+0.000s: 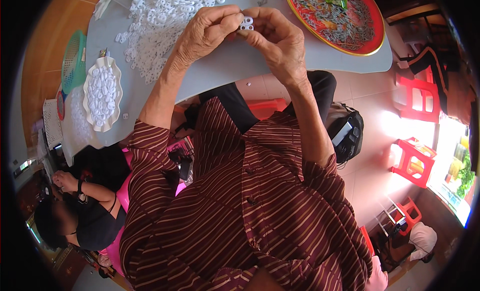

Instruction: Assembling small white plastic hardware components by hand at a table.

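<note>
Above the table's near edge, my two hands meet around a small stack of white plastic pieces (246,25) with round holes. My right hand (281,41) is closed on the stack, thumb below and fingers curled behind it. My left hand (212,32) pinches at the stack's left side; its fingertips are partly hidden, so what they grip there is unclear. Left of my hands spreads a big heap of similar white pieces (152,33). To the right lies a round red tray (377,37) with a gold rim, full of small grey metal pins or nails.
A scalloped white dish (119,93) of white pieces stands at the left on the pale table (220,71). Beside it are a green basket (75,61) and a clear bag (79,116). A person (102,206) sits at lower left. Red stools (414,162) stand on the floor right.
</note>
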A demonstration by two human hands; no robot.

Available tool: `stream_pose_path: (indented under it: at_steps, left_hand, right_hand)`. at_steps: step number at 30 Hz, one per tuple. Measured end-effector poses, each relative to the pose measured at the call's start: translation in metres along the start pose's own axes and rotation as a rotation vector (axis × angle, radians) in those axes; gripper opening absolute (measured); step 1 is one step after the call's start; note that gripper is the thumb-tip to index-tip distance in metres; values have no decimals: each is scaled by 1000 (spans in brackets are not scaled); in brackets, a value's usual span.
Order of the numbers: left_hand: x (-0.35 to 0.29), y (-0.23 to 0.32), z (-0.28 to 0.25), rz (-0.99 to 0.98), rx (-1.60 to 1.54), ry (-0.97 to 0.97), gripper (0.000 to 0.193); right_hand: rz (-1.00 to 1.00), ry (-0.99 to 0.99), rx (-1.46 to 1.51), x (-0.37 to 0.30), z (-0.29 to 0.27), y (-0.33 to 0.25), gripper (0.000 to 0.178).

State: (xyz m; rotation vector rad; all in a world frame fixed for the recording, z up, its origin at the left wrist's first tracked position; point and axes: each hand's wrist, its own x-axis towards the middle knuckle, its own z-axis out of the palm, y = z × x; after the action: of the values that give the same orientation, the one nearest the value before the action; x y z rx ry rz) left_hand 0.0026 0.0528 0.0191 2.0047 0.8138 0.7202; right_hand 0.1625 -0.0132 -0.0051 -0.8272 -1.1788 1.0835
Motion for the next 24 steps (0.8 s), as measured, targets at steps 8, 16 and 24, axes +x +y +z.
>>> stream_pose_path:
  at_steps: [8,16,24]
  left_hand:
    - [-1,-2,3,15,-8,39,23]
    - [1,1,0,18,10,21,21]
    - [2,-1,-5,54,-8,-80,20]
  right_hand:
    - [67,31,-59,-1,-3,-5,32]
    - [85,-14,-89,-1,-4,-5,37]
    - [94,-31,-104,0,-3,-8,35]
